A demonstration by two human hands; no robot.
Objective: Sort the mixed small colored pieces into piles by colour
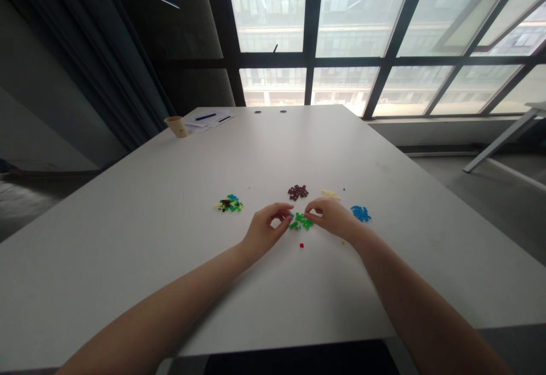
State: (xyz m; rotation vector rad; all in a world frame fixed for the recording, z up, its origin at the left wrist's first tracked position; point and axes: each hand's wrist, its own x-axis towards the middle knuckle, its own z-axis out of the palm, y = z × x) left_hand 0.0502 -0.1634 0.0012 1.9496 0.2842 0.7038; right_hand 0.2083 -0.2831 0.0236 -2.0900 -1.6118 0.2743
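A small blue piece point(292, 215) is pinched at the fingertips of the left hand point(267, 230), just above the pile of green pieces point(302, 222) on the white table point(170, 204). The right hand point(335, 217) is curled at the pile's other edge — fingers drawn together, though what they grip cannot be told. A red piece point(301, 245) lies nearby.

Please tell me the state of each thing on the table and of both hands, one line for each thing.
left hand: fingertips pinched at the green pile's left edge.
right hand: fingertips pinched at the green pile's right edge.
green bricks: loose pile between the hands.
brown bricks: sorted pile, untouched.
blue bricks: sorted pile, untouched.
mixed bricks: unsorted pile.
red brick: lying alone.
paper cup: upright.
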